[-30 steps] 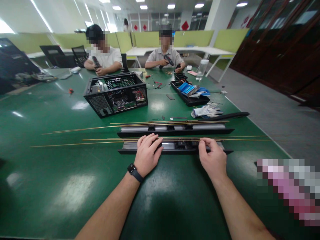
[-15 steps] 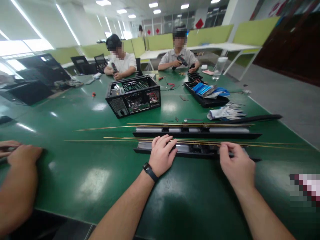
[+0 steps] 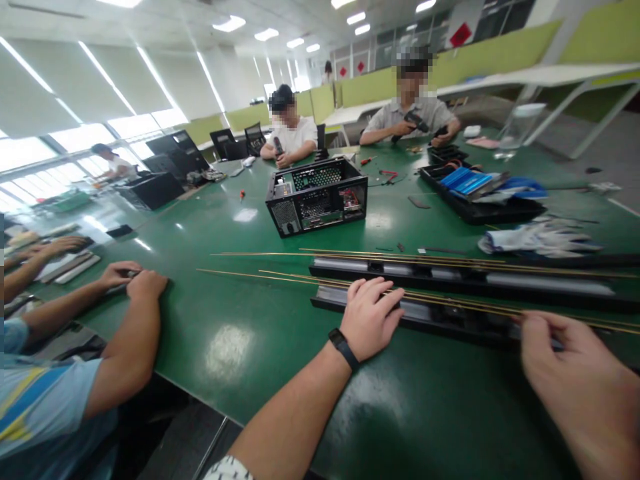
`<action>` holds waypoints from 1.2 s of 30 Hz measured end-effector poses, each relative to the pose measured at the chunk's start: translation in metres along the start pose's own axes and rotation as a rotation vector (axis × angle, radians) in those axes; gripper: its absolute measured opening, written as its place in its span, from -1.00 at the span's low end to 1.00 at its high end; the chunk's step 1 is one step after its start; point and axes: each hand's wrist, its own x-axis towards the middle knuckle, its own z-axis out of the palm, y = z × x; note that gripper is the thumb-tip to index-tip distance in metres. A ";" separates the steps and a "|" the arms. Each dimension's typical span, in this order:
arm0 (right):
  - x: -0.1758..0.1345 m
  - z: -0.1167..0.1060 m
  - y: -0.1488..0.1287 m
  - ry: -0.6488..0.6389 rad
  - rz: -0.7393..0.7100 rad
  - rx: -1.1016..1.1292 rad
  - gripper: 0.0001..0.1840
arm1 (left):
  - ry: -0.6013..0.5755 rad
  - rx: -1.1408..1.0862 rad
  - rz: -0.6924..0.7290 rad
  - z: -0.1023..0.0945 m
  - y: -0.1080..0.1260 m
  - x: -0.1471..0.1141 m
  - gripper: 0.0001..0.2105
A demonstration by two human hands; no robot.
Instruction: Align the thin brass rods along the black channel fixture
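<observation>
Two long black channel-shaped strips lie side by side on the green table, with grey inside. Thin golden rods (image 3: 240,275) run lengthwise over the near strip (image 3: 327,297) and stick out past its left end. More such rods lie along the far strip (image 3: 550,283). My left hand (image 3: 371,313), with a dark band on its wrist, rests flat on the near strip and its rods, fingers spread. Farther right, my right hand (image 3: 570,363) pinches at the golden rods between thumb and forefinger. Its other fingers are curled, and the exact number of rods held is hidden.
An opened black computer case (image 3: 315,200) stands beyond the strips. To its right are a black tray (image 3: 480,207) with blue items and white gloves (image 3: 543,239). Co-workers sit across the table; another person's hands (image 3: 133,280) work at the left.
The view has turned left, so the strips, case and tray appear farther right, and more of the co-worker at left shows. My hands keep about the same places on the strip and rods.
</observation>
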 end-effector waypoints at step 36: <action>0.001 -0.011 -0.007 0.129 -0.170 -0.103 -0.61 | 0.056 0.038 0.074 -0.003 -0.005 -0.003 -0.70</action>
